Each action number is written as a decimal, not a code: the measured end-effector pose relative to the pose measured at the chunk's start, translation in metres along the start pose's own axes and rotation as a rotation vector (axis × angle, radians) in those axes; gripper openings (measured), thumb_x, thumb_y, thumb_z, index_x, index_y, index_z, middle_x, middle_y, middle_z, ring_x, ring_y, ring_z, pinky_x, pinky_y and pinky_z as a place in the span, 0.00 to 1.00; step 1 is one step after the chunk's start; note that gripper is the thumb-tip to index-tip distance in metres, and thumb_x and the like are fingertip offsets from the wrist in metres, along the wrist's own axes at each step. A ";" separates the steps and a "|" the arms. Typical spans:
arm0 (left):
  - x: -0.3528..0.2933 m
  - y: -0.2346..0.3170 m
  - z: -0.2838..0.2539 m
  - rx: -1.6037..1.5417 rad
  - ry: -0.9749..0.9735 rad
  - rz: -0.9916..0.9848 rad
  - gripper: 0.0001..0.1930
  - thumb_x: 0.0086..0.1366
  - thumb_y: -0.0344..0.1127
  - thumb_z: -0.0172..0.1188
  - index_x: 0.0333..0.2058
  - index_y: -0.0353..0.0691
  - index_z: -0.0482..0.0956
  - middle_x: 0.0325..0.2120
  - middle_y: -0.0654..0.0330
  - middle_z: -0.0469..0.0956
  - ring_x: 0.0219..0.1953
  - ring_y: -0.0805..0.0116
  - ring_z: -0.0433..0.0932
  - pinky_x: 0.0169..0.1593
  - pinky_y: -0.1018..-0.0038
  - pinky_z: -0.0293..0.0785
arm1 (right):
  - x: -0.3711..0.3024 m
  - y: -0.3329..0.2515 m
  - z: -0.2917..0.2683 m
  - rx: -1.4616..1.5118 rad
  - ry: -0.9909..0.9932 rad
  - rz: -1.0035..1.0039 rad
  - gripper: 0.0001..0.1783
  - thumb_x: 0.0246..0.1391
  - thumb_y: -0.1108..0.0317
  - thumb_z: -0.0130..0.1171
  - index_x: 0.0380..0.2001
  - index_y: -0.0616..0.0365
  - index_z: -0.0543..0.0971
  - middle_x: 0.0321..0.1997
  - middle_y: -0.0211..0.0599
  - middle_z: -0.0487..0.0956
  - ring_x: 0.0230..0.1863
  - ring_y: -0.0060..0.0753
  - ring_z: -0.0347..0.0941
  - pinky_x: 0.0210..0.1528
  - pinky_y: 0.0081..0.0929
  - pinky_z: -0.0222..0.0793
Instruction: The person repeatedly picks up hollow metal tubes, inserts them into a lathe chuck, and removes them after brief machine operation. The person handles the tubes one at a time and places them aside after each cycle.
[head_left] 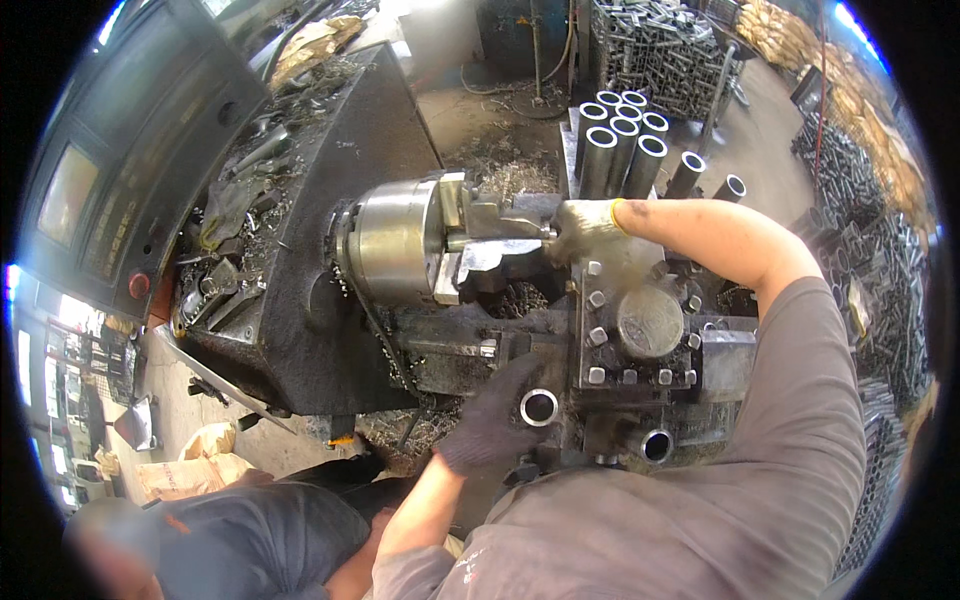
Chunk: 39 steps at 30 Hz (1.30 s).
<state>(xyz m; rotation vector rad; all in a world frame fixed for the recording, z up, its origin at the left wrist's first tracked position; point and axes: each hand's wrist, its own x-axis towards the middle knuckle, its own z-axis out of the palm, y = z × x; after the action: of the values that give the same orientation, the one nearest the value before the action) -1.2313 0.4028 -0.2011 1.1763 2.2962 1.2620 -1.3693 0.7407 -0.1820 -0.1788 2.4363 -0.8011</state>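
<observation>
My left hand [488, 420], in a dark glove, is at the front of a lathe. Its fingers and thumb lie around a steel tube [540, 392], whose bright ring end faces up. Across the machine, my right hand [588, 232] wears a dirty white glove. It is beside the end of a metal bar [505, 234] that sticks out from the lathe chuck [395, 243]; its fingers are blurred and partly hidden. Between my hands is the square tool post [650, 322], with bolts round its top.
Several dark tubes [625, 150] stand upright behind the tool post. Another tube end [656, 446] shows near my body. A wire basket of metal parts [660, 50] stands at the back. Metal chips [515, 180] lie behind the chuck. A person [250, 535] is close at my lower left.
</observation>
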 end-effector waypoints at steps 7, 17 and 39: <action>0.025 0.043 -0.022 -0.187 0.209 -0.053 0.27 0.59 0.35 0.78 0.57 0.39 0.81 0.43 0.58 0.88 0.46 0.69 0.87 0.52 0.70 0.84 | 0.001 0.003 0.004 0.050 0.052 -0.010 0.22 0.55 0.48 0.75 0.33 0.60 0.91 0.28 0.34 0.87 0.28 0.23 0.81 0.30 0.31 0.74; 0.155 0.067 -0.098 0.296 0.472 -0.160 0.20 0.61 0.39 0.75 0.48 0.36 0.83 0.36 0.56 0.87 0.35 0.67 0.86 0.42 0.69 0.84 | 0.004 0.021 0.003 0.206 -0.027 -0.171 0.19 0.56 0.56 0.73 0.45 0.58 0.88 0.37 0.32 0.88 0.30 0.24 0.81 0.30 0.29 0.76; 0.043 -0.014 0.001 0.037 0.392 0.074 0.37 0.53 0.33 0.73 0.63 0.43 0.73 0.56 0.46 0.78 0.62 0.40 0.75 0.69 0.47 0.68 | 0.017 0.014 0.015 -0.160 0.199 -0.215 0.25 0.45 0.43 0.76 0.27 0.58 0.90 0.29 0.44 0.87 0.31 0.41 0.83 0.37 0.39 0.76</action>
<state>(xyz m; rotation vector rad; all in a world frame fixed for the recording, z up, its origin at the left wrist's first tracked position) -1.2654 0.4320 -0.2066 1.1157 2.5754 1.6058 -1.3741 0.7391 -0.2079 -0.4481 2.7040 -0.7453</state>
